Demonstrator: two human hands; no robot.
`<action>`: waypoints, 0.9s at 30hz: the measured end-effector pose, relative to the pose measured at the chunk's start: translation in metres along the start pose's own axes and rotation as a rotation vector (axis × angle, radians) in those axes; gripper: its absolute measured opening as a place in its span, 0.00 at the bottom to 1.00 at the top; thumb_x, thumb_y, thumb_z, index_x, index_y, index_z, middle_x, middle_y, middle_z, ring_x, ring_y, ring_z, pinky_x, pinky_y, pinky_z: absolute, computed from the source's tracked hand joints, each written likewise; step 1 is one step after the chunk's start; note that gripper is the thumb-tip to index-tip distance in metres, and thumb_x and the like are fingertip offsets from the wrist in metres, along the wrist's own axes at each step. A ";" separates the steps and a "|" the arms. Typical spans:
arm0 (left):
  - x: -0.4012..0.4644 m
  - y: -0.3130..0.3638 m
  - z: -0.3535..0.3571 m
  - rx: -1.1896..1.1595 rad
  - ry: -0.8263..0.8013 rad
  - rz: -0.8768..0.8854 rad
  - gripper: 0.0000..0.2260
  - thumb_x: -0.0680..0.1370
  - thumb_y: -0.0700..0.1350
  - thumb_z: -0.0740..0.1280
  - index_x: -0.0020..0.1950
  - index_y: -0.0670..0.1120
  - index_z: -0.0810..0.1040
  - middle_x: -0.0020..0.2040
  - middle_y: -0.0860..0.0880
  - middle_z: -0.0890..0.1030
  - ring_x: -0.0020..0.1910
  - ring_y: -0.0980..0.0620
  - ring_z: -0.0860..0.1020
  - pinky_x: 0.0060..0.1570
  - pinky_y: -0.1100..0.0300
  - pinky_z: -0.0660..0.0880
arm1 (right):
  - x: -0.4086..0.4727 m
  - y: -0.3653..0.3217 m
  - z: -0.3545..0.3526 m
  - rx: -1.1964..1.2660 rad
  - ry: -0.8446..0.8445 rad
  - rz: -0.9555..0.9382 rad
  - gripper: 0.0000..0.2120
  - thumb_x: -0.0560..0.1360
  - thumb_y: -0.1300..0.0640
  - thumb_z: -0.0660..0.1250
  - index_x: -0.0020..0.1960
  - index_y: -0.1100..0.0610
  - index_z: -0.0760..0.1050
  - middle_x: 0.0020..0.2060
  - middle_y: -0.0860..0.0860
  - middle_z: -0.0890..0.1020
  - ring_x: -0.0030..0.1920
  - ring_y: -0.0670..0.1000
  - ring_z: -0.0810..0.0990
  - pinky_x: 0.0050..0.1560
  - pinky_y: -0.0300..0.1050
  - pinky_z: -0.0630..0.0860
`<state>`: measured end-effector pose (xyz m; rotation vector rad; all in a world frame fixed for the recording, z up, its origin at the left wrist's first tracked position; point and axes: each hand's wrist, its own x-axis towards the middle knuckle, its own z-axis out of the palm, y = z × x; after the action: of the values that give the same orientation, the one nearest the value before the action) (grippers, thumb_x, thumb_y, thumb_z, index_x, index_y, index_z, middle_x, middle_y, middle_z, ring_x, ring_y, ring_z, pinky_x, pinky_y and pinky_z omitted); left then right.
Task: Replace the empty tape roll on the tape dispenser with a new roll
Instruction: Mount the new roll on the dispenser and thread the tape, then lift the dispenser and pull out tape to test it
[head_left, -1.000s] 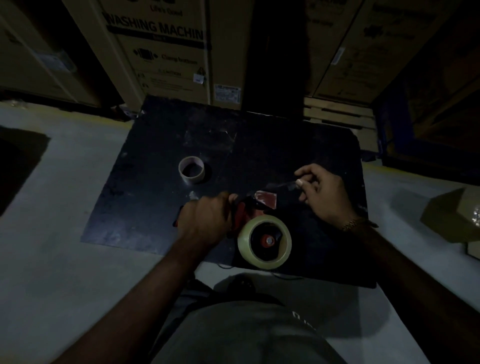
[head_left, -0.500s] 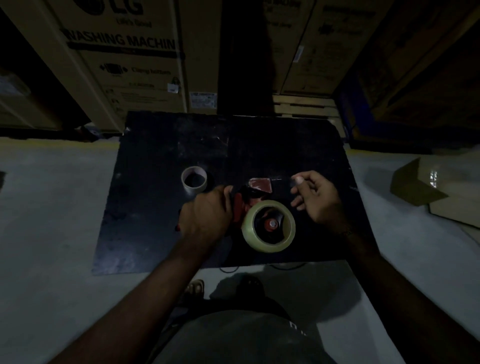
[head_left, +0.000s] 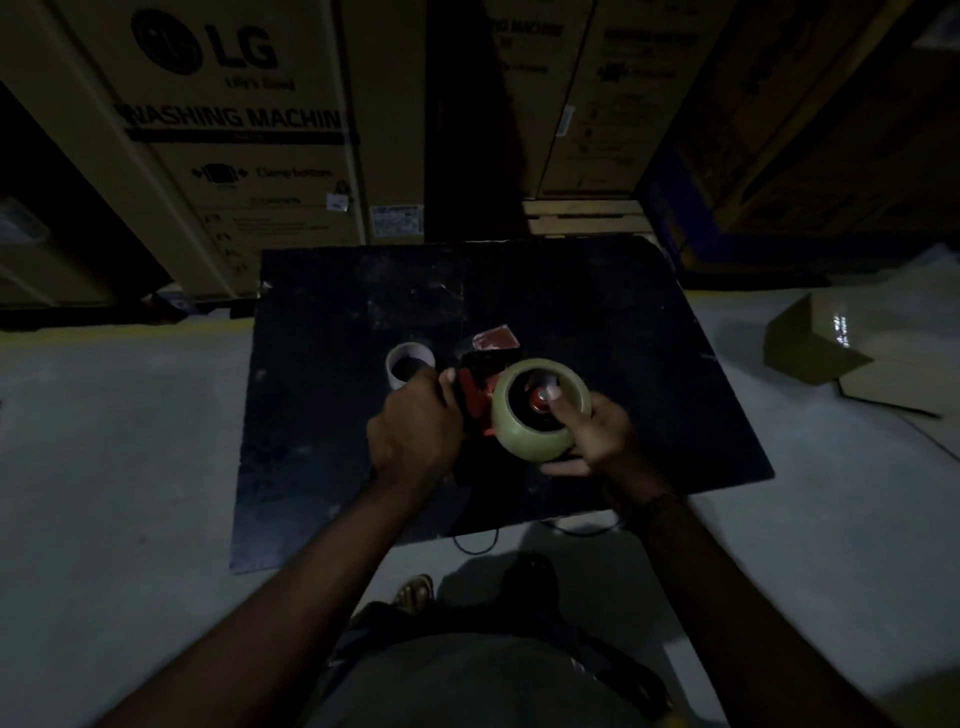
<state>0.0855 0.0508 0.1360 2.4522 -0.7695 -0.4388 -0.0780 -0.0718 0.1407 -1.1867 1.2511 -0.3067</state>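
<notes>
A red tape dispenser (head_left: 480, 387) lies on a black board (head_left: 597, 322) on the floor. A full, pale tape roll (head_left: 524, 441) sits on its red hub. My left hand (head_left: 415, 431) grips the dispenser's handle from the left. My right hand (head_left: 597, 436) holds the roll from the right and below, its thumb pressed into the roll's centre by the hub. The empty cardboard core (head_left: 408, 361) stands on the board just beyond my left hand. The dispenser's red front flap (head_left: 496, 340) points away from me.
Large cardboard washing machine boxes (head_left: 234, 156) stand close behind the board. A wooden pallet (head_left: 582, 221) sits at the back. An open small carton (head_left: 815, 345) lies on the floor to the right. My sandalled foot (head_left: 415, 590) shows below the board's near edge.
My right hand has left the tape end near the front flap and come back to grip the roll, thumb in its centre. My left hand keeps hold of the handle.
</notes>
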 end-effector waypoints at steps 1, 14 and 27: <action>-0.001 0.001 -0.002 -0.038 -0.037 -0.003 0.19 0.86 0.58 0.52 0.60 0.49 0.76 0.56 0.42 0.84 0.57 0.36 0.82 0.55 0.45 0.76 | 0.000 -0.002 0.005 0.078 0.031 0.018 0.19 0.75 0.45 0.77 0.57 0.58 0.82 0.54 0.55 0.85 0.55 0.59 0.86 0.45 0.65 0.87; -0.010 0.008 0.033 -0.841 -0.386 0.024 0.11 0.83 0.40 0.69 0.63 0.39 0.72 0.46 0.47 0.80 0.40 0.54 0.77 0.39 0.61 0.75 | 0.009 -0.015 0.016 0.318 0.035 -0.235 0.17 0.77 0.52 0.76 0.63 0.57 0.81 0.55 0.51 0.88 0.56 0.51 0.88 0.47 0.45 0.85; -0.026 0.039 0.050 -1.088 -0.689 -0.071 0.16 0.84 0.40 0.67 0.71 0.48 0.73 0.65 0.43 0.83 0.60 0.47 0.84 0.58 0.53 0.83 | 0.017 0.001 0.019 0.119 0.351 -0.291 0.11 0.68 0.51 0.82 0.44 0.56 0.86 0.40 0.50 0.90 0.44 0.55 0.90 0.47 0.58 0.87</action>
<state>0.0258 0.0201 0.1211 1.2847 -0.4686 -1.3451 -0.0560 -0.0742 0.1272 -1.2463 1.3361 -0.8227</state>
